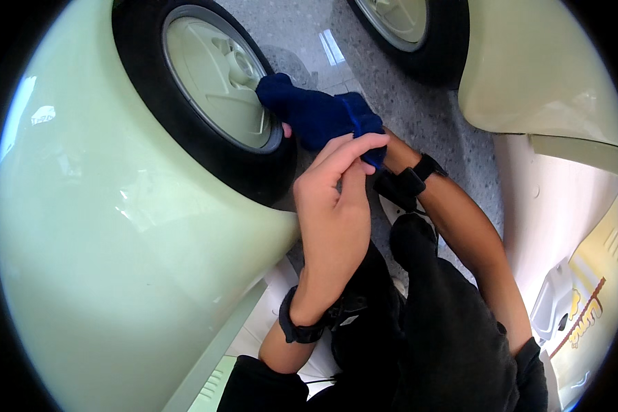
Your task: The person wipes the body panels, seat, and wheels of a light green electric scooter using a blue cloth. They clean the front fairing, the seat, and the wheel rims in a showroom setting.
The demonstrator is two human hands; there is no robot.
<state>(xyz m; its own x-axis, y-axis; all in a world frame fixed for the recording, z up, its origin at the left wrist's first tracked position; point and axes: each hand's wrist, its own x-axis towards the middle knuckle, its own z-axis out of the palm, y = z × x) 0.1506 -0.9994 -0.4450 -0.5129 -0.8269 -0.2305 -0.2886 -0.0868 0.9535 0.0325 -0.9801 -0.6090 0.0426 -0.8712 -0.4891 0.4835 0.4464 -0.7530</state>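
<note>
A dark blue cloth [314, 110] with a lighter blue stitched edge is bunched over my right hand [287, 130], hiding most of it. Only a fingertip shows past the cloth's lower side. My left hand [335, 180] has its fingers at the stitched edge, close to my right wrist, and pinches the cloth there. The cloth's far end lies at the rim of a wheel [206, 77] with a black tyre and a pale green hub cover; whether it touches is unclear. The wheel sits under the glossy pale green body panel [134, 247] of a small vehicle.
A second vehicle body [541, 62], cream coloured, stands on the right with its own wheel [417, 46]. Speckled grey floor [474, 154] runs between the two. A yellow panel [592, 304] at lower right bears writing. Black straps [304, 329] circle both my wrists.
</note>
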